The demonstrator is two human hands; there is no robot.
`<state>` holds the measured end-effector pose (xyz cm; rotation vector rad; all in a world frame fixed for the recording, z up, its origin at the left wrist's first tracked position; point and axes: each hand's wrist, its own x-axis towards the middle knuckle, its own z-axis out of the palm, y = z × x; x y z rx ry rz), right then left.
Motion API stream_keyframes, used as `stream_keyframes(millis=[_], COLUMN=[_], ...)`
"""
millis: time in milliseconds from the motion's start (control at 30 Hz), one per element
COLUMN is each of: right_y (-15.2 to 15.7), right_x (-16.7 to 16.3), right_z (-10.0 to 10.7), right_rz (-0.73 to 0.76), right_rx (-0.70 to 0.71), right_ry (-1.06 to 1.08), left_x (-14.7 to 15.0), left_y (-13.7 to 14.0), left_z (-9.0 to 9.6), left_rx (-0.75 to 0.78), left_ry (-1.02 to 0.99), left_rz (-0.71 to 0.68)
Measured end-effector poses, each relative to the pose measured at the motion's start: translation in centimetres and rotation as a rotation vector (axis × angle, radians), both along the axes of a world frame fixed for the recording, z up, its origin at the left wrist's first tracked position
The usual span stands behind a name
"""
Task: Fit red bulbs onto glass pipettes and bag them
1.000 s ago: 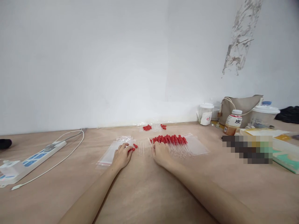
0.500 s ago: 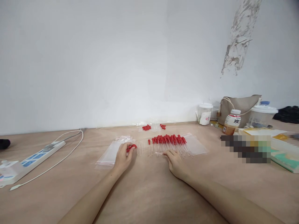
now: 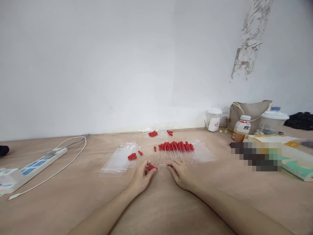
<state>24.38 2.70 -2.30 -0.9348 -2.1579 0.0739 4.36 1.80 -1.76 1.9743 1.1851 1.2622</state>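
My left hand (image 3: 141,178) pinches a red rubber dropper bulb (image 3: 153,168), its narrow end pointing right. Facing it, my right hand (image 3: 183,174) grips a thin clear dropper tube (image 3: 163,164) that sticks out leftward from the fingertips. A small gap separates bulb and tube. Beyond my right hand lies a row of droppers (image 3: 176,147) with red bulbs on clear stems. Several loose red bulbs (image 3: 132,156) rest on the clear plastic bags (image 3: 114,160) at left, with one single bulb (image 3: 140,152) beside them. A few bare tubes (image 3: 146,154) lie just past my left hand.
Near the wall are more red bulbs (image 3: 153,133) in clear plastic. A white power strip (image 3: 36,167) and cable (image 3: 73,160) occupy the left. On the right stand a lidded cup (image 3: 214,120), a bottle (image 3: 242,129), a grey bag (image 3: 254,111) and a plastic tub (image 3: 273,122).
My left hand has moved right and nearer me, now with one bulb; several bulbs lie on the bags where it was. The tube in my right hand now points at the bulb.
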Motion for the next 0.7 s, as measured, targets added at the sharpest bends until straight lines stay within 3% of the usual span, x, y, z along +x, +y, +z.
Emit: stream_keyframes(millis=[167, 400, 700], right_y=[0.0, -0.1, 0.2], right_x=[-0.1, -0.1, 0.1], right_z=[-0.1, -0.1, 0.1], right_rz=[0.032, 0.068, 0.111], right_rx=[-0.016, -0.053, -0.092], right_ry=[0.035, 0.063, 0.008], left_x=[-0.3, 0.0, 0.1], left_y=[0.2, -0.2, -0.5], left_z=[0.3, 0.8, 1.1], left_rx=[0.051, 0.045, 0.043], left_ry=[0.123, 0.171, 0.234], left_rz=[0.107, -0.017, -0.033])
